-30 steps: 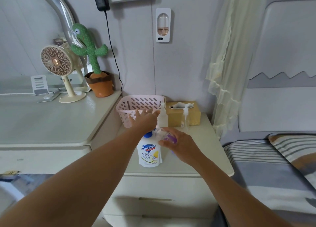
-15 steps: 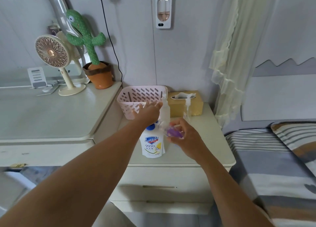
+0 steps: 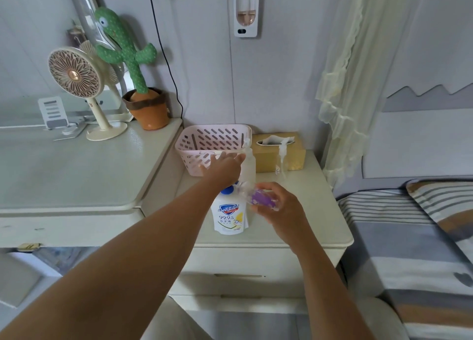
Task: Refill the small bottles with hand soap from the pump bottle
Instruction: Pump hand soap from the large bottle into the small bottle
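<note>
A white pump bottle of hand soap [image 3: 229, 215] with a blue collar stands on the cream nightstand [image 3: 302, 227]. My left hand [image 3: 225, 169] lies flat on top of its pump head, fingers spread. My right hand [image 3: 279, 206] holds a small clear bottle with a purple label [image 3: 258, 197], tilted, its mouth close to the pump spout. A frosted small bottle [image 3: 248, 165] stands just behind the pump bottle. A loose clear pump top [image 3: 282, 158] stands further right.
A pink slotted basket [image 3: 204, 142] and a yellow tissue box [image 3: 294, 158] stand at the back of the nightstand. To the left is a higher desk with a fan [image 3: 76, 84] and a cactus toy [image 3: 133, 66]. A striped bed [image 3: 414, 237] lies right.
The view has dipped slightly. My right hand has brought the purple-labelled bottle closer under the pump spout. My left hand stays on the pump head.
</note>
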Demonstrator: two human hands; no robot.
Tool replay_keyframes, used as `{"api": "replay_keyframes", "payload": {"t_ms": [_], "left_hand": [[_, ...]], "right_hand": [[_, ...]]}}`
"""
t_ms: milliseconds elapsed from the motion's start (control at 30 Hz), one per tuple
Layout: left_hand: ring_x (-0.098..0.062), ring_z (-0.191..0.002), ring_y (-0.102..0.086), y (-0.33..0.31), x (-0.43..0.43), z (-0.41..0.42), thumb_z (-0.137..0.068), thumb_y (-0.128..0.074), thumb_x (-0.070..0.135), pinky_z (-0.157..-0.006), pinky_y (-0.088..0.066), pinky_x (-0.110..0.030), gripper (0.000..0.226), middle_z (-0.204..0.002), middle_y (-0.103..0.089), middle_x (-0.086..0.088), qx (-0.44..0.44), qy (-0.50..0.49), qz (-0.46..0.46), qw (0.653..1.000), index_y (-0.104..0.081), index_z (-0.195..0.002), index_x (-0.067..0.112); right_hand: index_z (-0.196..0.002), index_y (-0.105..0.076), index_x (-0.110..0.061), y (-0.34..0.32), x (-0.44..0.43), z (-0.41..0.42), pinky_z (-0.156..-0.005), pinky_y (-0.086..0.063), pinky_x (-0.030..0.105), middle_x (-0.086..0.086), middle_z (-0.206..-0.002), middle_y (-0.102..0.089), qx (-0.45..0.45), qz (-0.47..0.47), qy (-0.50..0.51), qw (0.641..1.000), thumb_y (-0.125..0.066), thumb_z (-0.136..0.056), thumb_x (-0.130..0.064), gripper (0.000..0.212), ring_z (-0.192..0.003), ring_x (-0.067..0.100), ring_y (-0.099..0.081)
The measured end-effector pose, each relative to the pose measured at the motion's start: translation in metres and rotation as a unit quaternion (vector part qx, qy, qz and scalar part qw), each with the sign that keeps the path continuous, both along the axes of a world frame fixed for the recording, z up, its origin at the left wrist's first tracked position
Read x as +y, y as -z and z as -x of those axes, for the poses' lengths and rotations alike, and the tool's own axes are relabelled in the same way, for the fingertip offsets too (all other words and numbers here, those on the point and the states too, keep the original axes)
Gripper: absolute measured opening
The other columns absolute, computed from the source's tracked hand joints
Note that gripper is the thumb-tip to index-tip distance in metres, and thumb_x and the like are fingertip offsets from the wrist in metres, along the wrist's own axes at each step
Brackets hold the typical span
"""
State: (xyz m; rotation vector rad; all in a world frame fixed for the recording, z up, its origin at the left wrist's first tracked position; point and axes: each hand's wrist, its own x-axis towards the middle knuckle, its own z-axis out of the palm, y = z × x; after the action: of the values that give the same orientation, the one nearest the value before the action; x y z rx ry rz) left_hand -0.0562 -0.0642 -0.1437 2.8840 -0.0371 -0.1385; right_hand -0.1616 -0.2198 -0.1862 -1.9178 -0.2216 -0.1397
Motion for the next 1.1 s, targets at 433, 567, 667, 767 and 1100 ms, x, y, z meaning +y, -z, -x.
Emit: {"api": "replay_keyframes", "payload": {"t_ms": [433, 567, 667, 767, 1100], "left_hand": [[-0.031, -0.133, -0.03, -0.024, -0.005, 0.023, -0.096, -0.026, -0.002, -0.114, -0.014, -0.051, 0.048, -0.14, -0.04, -0.014, -0.015, 0.039, -0.048, 0.998, -0.034, -0.14, 0.015], [-0.034, -0.13, -0.032, -0.021, -0.006, 0.023, -0.089, -0.03, -0.009, -0.113, -0.013, -0.053, 0.05, -0.132, -0.044, -0.016, -0.015, 0.025, -0.031, 0.999, -0.037, -0.133, 0.013], [-0.036, -0.134, -0.027, -0.022, -0.002, 0.017, -0.093, -0.025, -0.003, -0.113, -0.011, -0.056, 0.053, -0.14, -0.039, -0.017, -0.008, 0.013, 0.002, 1.0, -0.029, -0.141, 0.018], [-0.037, -0.137, -0.021, -0.022, 0.003, 0.011, -0.096, -0.025, 0.005, -0.111, -0.009, -0.062, 0.05, -0.147, -0.032, -0.015, -0.008, 0.001, 0.035, 0.999, -0.024, -0.143, 0.023], [-0.038, -0.143, 0.005, -0.018, -0.001, 0.026, -0.102, -0.017, 0.014, -0.109, 0.002, -0.064, 0.047, -0.158, -0.005, -0.006, 0.002, -0.022, 0.001, 1.0, -0.022, -0.146, 0.029]], "right_hand": [[-0.115, -0.057, -0.03, 0.0, 0.009, 0.003, -0.077, -0.051, 0.016, -0.015, -0.102, -0.062, -0.005, -0.026, 0.021, 0.999, -0.07, -0.082, -0.024, 0.036, -0.093, 0.007, -0.06], [-0.113, -0.056, -0.032, 0.002, 0.009, 0.005, -0.081, -0.053, 0.023, -0.014, -0.104, -0.061, -0.003, -0.02, 0.021, 1.0, -0.071, -0.082, -0.024, 0.036, -0.097, 0.01, -0.06], [-0.119, -0.055, -0.028, -0.001, 0.01, 0.005, -0.075, -0.05, 0.012, -0.011, -0.11, -0.062, -0.003, -0.02, 0.021, 1.0, -0.071, -0.083, -0.026, 0.039, -0.099, 0.009, -0.06], [-0.121, -0.054, -0.027, -0.004, 0.012, 0.006, -0.071, -0.048, 0.008, -0.01, -0.113, -0.061, -0.001, -0.018, 0.025, 1.0, -0.071, -0.082, -0.028, 0.043, -0.1, 0.006, -0.059], [-0.114, -0.051, -0.025, 0.001, 0.013, 0.011, -0.073, -0.049, 0.013, -0.007, -0.107, -0.061, 0.018, -0.023, 0.029, 0.999, -0.072, -0.081, -0.026, 0.039, -0.095, 0.007, -0.058]]}}
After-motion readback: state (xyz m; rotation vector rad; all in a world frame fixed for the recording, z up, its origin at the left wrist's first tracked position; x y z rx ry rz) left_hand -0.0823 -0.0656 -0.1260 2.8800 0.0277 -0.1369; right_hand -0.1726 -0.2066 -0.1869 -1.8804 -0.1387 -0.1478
